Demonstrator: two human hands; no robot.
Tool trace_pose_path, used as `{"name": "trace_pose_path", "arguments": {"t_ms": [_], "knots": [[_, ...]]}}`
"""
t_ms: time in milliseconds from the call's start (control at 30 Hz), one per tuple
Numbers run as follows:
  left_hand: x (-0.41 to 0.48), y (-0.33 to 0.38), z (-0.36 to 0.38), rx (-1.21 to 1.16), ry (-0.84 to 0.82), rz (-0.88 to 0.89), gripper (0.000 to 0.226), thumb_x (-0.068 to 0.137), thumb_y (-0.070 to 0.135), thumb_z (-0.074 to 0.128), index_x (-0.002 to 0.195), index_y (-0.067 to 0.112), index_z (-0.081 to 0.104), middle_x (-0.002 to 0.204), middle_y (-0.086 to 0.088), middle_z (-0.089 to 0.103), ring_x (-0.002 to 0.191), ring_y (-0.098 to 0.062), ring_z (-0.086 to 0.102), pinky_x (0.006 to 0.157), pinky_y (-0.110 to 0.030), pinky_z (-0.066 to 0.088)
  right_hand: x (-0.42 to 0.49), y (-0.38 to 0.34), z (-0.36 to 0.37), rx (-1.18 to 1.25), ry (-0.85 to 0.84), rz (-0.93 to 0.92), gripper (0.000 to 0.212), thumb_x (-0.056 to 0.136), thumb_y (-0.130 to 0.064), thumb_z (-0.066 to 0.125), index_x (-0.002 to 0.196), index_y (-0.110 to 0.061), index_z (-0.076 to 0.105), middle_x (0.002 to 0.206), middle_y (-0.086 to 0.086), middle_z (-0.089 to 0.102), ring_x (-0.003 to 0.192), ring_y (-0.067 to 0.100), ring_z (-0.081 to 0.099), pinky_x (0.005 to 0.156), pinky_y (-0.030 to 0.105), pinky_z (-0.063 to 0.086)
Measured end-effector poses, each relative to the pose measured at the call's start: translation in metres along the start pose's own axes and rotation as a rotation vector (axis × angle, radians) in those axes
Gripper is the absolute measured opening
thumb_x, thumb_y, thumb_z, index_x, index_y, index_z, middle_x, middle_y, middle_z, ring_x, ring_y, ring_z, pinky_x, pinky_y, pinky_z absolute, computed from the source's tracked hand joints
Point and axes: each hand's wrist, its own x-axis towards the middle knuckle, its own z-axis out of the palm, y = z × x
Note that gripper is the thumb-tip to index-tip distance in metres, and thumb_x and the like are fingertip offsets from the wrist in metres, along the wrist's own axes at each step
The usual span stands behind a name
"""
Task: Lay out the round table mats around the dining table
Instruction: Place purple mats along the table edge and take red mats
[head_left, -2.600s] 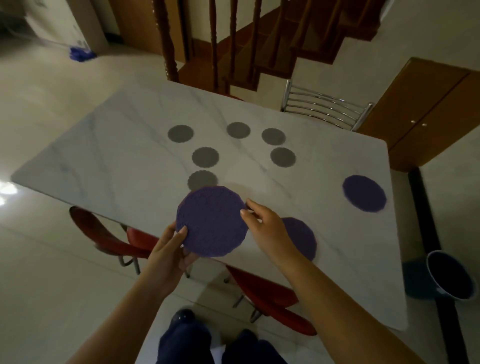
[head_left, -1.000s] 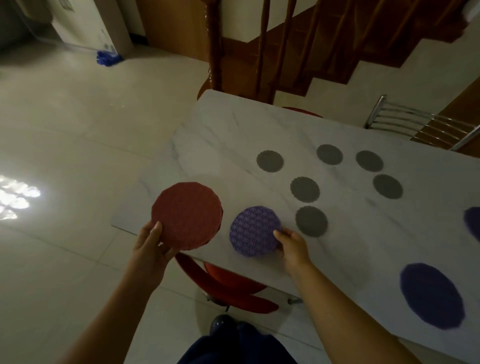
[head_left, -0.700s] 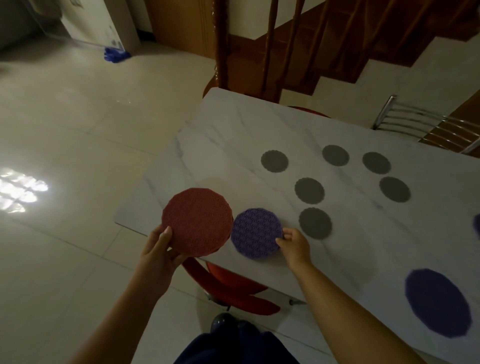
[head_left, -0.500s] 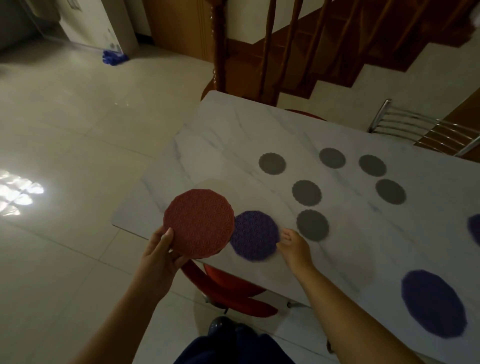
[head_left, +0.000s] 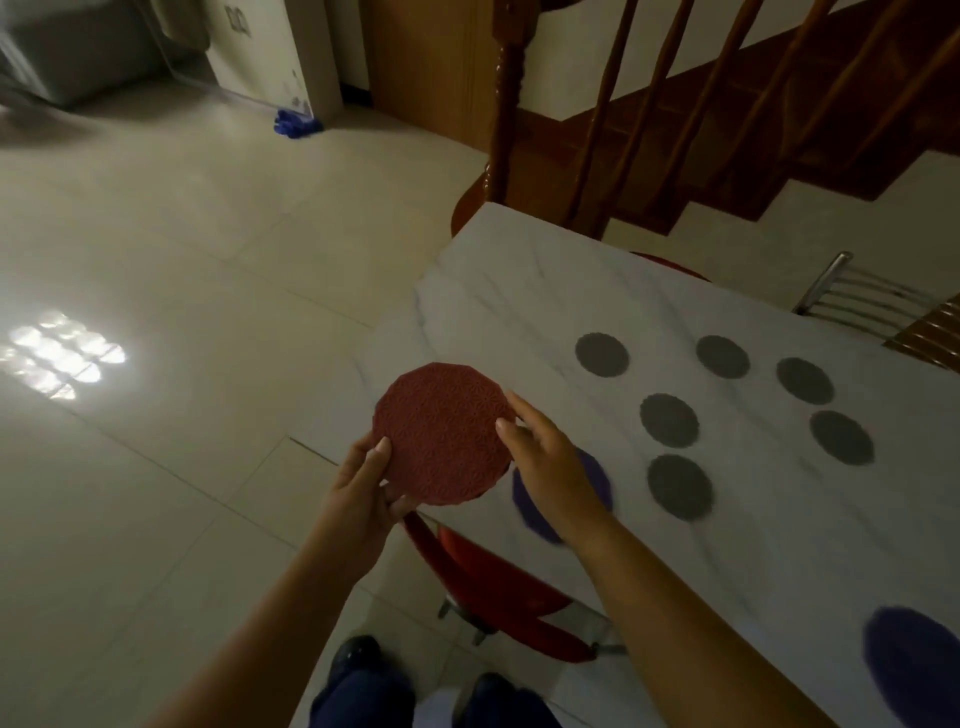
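head | left grip (head_left: 363, 499) holds red mat (head_left: 441, 431) over the surface (head_left: 519, 301) edge | right grip (head_left: 550, 467) touches its right side, pinching or not I cannot tell | risk: set too near the edge, it slides off, or covers purple mat (head_left: 530, 512)

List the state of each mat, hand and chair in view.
red mat, held over the table corner by both hands.
left hand, grips red mat's near edge.
right hand, pinches red mat's right edge.
near purple mat, flat on table, partly behind right hand.
right purple mat, flat on table.
six grey mats, flat, apart.
red chair, tucked under table.
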Motion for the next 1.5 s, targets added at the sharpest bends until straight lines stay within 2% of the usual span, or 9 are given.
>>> {"name": "trace_pose_path", "arguments": {"t_ms": [67, 133, 467, 567, 700, 933, 1100, 1333, 1500], "knots": [[0.006, 0.015, -0.017, -0.005, 0.008, 0.001, 0.034, 0.081, 0.028, 0.059, 0.113, 0.018, 0.059, 0.095, -0.009, 0.061, 0.072, -0.022, 0.064, 0.070, -0.037, 0.060, 0.006, -0.012, 0.021, -0.028, 0.008, -0.017, 0.049, 0.095, -0.039, 0.047, 0.143, -0.031, 0.036, 0.143, -0.012, 0.041, 0.128, 0.002, 0.041, 0.107, 0.025, 0.036], [0.013, 0.031, -0.037, 0.008, 0.012, -0.003, 0.034, 0.081, 0.029, 0.060, 0.114, 0.020, 0.061, 0.096, -0.009, 0.060, 0.076, -0.025, 0.061, 0.069, -0.037, 0.060, 0.014, -0.019, 0.046, -0.038, 0.022, -0.015, 0.049, 0.095, -0.038, 0.047, 0.143, -0.031, 0.036, 0.143, -0.009, 0.043, 0.129, 0.006, 0.043, 0.108, 0.030, 0.038], [0.093, 0.143, -0.138, 0.073, -0.103, -0.055, 0.022, 0.095, 0.018, 0.048, 0.108, 0.025, 0.064, 0.097, 0.000, 0.072, 0.079, -0.015, 0.072, 0.058, -0.032, 0.060, 0.103, -0.065, 0.189, 0.101, 0.362, 0.027, 0.021, 0.083, -0.030, 0.068, 0.098, -0.034, 0.054, 0.099, -0.021, 0.059, 0.091, -0.007, 0.058, 0.068, 0.007, 0.047], [0.119, 0.177, -0.150, 0.124, -0.153, -0.083, 0.025, 0.090, 0.022, 0.053, 0.114, 0.024, 0.061, 0.102, 0.001, 0.073, 0.085, -0.018, 0.072, 0.062, -0.035, 0.061, 0.131, -0.077, 0.206, 0.147, 0.444, 0.073, 0.023, 0.082, -0.026, 0.070, 0.101, -0.023, 0.059, 0.097, -0.014, 0.062, 0.090, -0.002, 0.061, 0.072, 0.011, 0.048], [0.169, 0.205, -0.147, 0.160, -0.225, -0.136, 0.036, 0.080, 0.029, 0.060, 0.116, 0.026, 0.061, 0.109, 0.001, 0.071, 0.093, -0.020, 0.071, 0.068, -0.039, 0.061, 0.167, -0.087, 0.209, 0.183, 0.504, 0.132, 0.028, 0.083, -0.021, 0.069, 0.108, -0.011, 0.062, 0.103, 0.002, 0.067, 0.096, 0.015, 0.064, 0.081, 0.025, 0.053], [0.285, 0.225, -0.115, 0.222, -0.320, -0.205, 0.033, 0.085, 0.027, 0.060, 0.117, 0.028, 0.059, 0.119, 0.000, 0.067, 0.095, -0.018, 0.071, 0.064, -0.033, 0.059, 0.265, -0.089, 0.188, 0.150, 0.663, 0.185, 0.031, 0.084, -0.023, 0.067, 0.112, -0.009, 0.063, 0.106, 0.004, 0.068, 0.096, 0.014, 0.064, 0.074, 0.019, 0.050], [0.360, 0.246, -0.085, 0.281, -0.395, -0.285, 0.033, 0.079, 0.028, 0.063, 0.112, 0.030, 0.065, 0.111, 0.001, 0.073, 0.094, -0.019, 0.071, 0.061, -0.034, 0.058, 0.321, -0.092, 0.173, 0.187, 0.800, 0.258, 0.029, 0.082, -0.021, 0.069, 0.107, -0.007, 0.065, 0.102, 0.008, 0.070, 0.095, 0.020, 0.066, 0.086, 0.034, 0.054], [0.435, 0.250, -0.027, 0.390, -0.566, -0.407, 0.039, 0.080, 0.027, 0.061, 0.119, 0.025, 0.062, 0.121, 0.001, 0.068, 0.104, -0.018, 0.068, 0.068, -0.041, 0.060, 0.355, -0.102, 0.139, 0.255, 1.013, 0.304, 0.018, 0.079, -0.023, 0.072, 0.092, -0.012, 0.066, 0.092, 0.003, 0.070, 0.086, 0.016, 0.065, 0.077, 0.028, 0.051], [0.490, 0.245, 0.009, 0.451, -0.779, -0.547, 0.042, 0.082, 0.027, 0.060, 0.125, 0.024, 0.059, 0.128, -0.001, 0.064, 0.110, -0.023, 0.065, 0.069, -0.042, 0.058, 0.369, -0.106, 0.129, 0.261, 1.153, 0.380, 0.008, 0.078, -0.029, 0.072, 0.074, -0.026, 0.066, 0.075, -0.012, 0.066, 0.068, 0.001, 0.060, 0.064, 0.016, 0.046]]}}
